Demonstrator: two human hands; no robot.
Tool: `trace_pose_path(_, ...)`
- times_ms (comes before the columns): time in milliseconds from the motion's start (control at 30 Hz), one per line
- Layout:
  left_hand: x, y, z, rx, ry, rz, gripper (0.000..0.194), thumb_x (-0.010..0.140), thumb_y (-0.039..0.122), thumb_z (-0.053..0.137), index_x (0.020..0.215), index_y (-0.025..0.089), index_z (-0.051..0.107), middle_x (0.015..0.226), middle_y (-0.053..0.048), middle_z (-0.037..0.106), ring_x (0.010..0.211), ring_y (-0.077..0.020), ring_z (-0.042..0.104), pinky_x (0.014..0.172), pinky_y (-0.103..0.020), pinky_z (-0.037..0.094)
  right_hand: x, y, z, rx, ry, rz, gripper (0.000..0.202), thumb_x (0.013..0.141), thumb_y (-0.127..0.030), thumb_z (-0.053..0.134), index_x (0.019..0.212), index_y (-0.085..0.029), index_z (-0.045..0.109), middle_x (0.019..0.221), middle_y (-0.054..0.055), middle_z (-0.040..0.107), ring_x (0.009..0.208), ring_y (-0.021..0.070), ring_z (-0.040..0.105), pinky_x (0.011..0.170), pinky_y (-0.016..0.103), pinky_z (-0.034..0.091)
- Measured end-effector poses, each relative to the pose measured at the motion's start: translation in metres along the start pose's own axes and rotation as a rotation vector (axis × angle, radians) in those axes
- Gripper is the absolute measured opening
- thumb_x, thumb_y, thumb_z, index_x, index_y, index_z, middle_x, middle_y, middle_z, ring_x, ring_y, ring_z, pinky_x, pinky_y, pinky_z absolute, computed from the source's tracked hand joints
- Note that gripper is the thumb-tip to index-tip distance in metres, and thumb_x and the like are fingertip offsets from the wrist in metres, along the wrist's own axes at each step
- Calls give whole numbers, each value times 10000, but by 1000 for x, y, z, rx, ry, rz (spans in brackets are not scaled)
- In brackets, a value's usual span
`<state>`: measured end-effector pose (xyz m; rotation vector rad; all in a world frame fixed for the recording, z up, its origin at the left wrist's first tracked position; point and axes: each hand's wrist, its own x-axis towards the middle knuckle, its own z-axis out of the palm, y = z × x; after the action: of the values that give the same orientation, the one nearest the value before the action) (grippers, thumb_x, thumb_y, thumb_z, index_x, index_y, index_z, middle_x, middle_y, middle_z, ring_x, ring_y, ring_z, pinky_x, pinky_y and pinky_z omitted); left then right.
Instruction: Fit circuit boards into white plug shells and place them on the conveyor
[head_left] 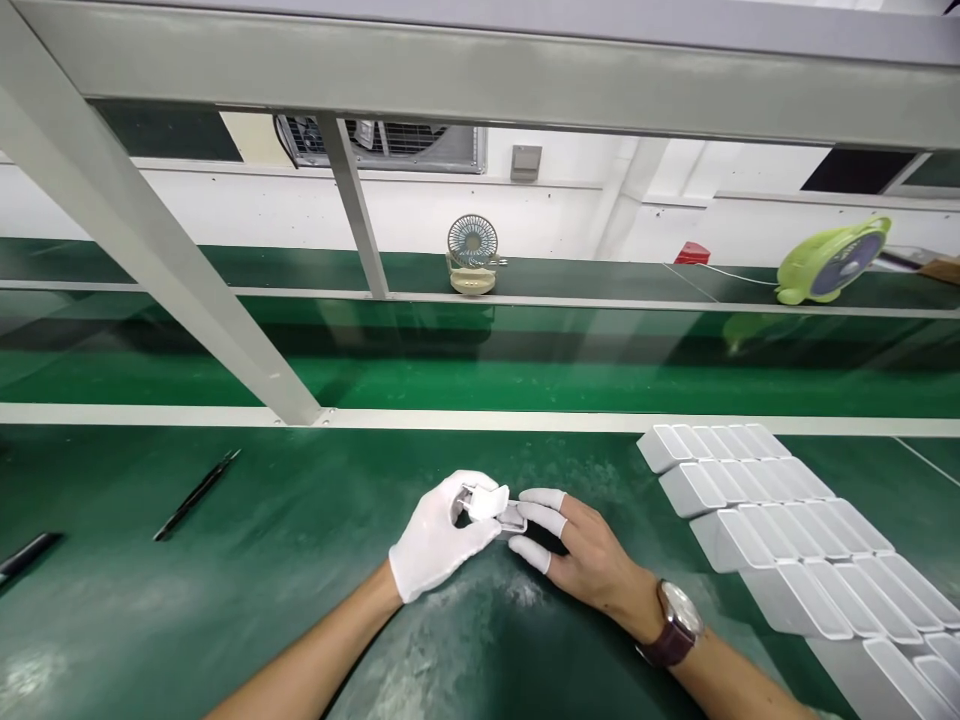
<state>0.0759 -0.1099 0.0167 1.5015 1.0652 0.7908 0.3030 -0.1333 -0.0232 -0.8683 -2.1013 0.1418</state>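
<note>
My left hand (446, 535), in a white glove, pinches a small white plastic piece (487, 502) between thumb and fingers. Thin pieces like prongs show at its left side. Against its right side is a shallow, pale plastic casing (513, 517), partly hidden by fingers. My right hand (581, 555) has white finger cots on its fingertips, and these close on the right end of that casing. Both hands meet just above the green table, with the two pieces touching or nearly so; I cannot tell whether they are joined.
Rows of white plastic housings (772, 535) stand at the right. Black tweezers (196, 496) and a black pen-like tool (28, 556) lie left. A white frame post (187, 250) slants down to the table's back edge. Beyond are a small fan (472, 245) and a green fan (832, 262).
</note>
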Motion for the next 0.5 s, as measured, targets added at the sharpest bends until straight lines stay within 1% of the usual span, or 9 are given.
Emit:
trace_pose_path(133, 2, -1, -1, -11, -9, 14, 335, 806, 326, 748, 1083, 192, 615, 1014, -61, 708, 925, -231, 669, 832, -351, 520, 2, -4, 0, -50, -33, -11, 502, 921, -177, 669, 1389, -211, 489, 1154, 126, 682, 1050, 251, 678, 871, 416, 616)
trace_pose_path(267, 3, -4, -1, -76, -36, 31, 294, 814, 254, 721, 1078, 186, 612, 1019, -58, 700, 949, -226, 671, 856, -359, 522, 1, -6, 1, -47, -55, -7, 545, 922, -150, 659, 1421, -210, 449, 1185, 137, 656, 1078, 265, 653, 887, 442, 604)
trace_pose_path(367, 4, -6, -1, -113, -52, 41, 274, 816, 218, 707, 1069, 187, 607, 1001, -45, 691, 929, -215, 672, 850, -360, 529, 1, -7, 4, 10, -61, 34, 515, 924, -150, 658, 1398, -212, 466, 1185, 134, 631, 1096, 256, 632, 909, 435, 593)
trace_pose_path(500, 4, -10, 0, -107, -38, 49, 295, 808, 268, 743, 1061, 187, 615, 982, -37, 684, 912, -213, 671, 835, -359, 536, 4, -10, 7, 58, -74, 90, 440, 926, -174, 657, 1341, -214, 516, 1151, 127, 602, 1032, 246, 633, 869, 429, 597)
